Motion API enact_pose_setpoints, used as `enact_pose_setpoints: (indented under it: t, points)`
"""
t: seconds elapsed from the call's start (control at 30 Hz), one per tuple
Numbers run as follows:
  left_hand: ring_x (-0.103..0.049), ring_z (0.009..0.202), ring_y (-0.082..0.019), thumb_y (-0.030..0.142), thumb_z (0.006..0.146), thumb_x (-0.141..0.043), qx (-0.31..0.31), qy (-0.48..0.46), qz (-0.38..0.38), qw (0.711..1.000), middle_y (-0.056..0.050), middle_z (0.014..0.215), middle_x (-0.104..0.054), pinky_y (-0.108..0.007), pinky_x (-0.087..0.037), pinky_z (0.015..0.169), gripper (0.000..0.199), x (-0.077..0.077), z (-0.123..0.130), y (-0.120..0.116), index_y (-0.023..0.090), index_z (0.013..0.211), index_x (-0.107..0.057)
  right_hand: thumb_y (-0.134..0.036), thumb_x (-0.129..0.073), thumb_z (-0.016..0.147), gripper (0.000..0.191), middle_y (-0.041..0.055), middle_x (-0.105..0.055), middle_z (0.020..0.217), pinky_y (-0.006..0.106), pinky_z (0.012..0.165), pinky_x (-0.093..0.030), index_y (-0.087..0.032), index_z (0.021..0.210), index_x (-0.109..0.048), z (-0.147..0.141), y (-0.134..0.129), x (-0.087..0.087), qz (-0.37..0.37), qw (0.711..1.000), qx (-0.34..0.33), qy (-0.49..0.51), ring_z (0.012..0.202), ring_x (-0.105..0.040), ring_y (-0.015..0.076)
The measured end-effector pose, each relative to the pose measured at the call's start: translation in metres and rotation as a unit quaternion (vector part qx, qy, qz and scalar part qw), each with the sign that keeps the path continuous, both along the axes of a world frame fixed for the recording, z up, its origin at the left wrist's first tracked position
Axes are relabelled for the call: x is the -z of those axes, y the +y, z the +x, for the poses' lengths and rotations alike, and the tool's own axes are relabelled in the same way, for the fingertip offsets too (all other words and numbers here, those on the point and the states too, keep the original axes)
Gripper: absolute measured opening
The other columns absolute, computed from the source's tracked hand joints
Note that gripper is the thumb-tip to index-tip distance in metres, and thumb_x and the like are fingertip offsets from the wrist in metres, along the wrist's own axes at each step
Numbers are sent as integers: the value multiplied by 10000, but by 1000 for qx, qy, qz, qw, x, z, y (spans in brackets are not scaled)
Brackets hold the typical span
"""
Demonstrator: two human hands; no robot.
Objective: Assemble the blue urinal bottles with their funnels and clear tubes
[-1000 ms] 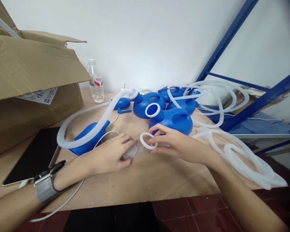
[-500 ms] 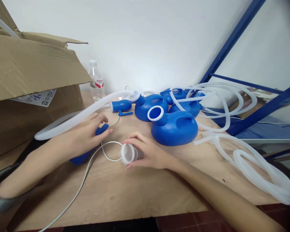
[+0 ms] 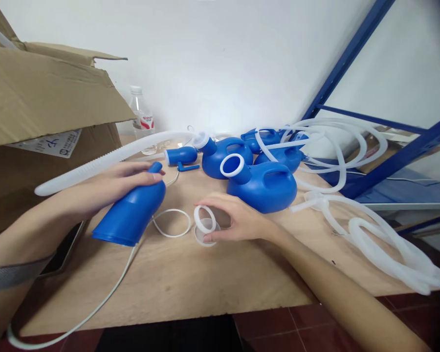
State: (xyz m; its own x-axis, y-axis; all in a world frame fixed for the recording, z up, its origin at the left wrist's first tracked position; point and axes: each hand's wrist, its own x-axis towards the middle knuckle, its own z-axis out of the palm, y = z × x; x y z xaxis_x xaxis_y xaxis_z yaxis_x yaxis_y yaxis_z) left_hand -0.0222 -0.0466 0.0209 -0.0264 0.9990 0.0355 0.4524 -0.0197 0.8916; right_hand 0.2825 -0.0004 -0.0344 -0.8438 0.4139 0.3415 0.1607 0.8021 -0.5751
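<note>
Near the front of the table stands a white-rimmed blue jug [image 3: 266, 189]. Well left of this jug, the left hand [image 3: 122, 178] has its fingers wrapped over a flared blue plastic piece [image 3: 137, 210]. Just left and before the jug, the right hand [image 3: 234, 217] pinches a translucent rimmed cup [image 3: 207, 229].

Tilted blue shell [image 3: 134, 210], translucent white-rimmed piece [image 3: 207, 227] nearby
</note>
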Motion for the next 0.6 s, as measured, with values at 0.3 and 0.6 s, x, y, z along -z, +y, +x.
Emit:
enact_pose_setpoints:
  t: [0.3,0.6]
  points:
    - [-696,1206,-395,544,840,-806,28,-282,-15,959,-119,1218,-746,-500,-679,886,473,31,34,7,238,1180,-685,-508,-845,852,824,87,-602,1487,507,1152,-528,-361,1565,-459,-17,-16,10,-175,964,58,194,1357,-616,287]
    - [-653,1269,-396,608,873,-746,26,-240,80,967,-129,1303,-716,-528,-651,913,526,51,32,14,262,1255,-642,-547,-856,806,751,105,-590,1482,509,1166,-522,-320,1423,-492,-23,-16,22,-148,943,178,237,1373,-609,300]
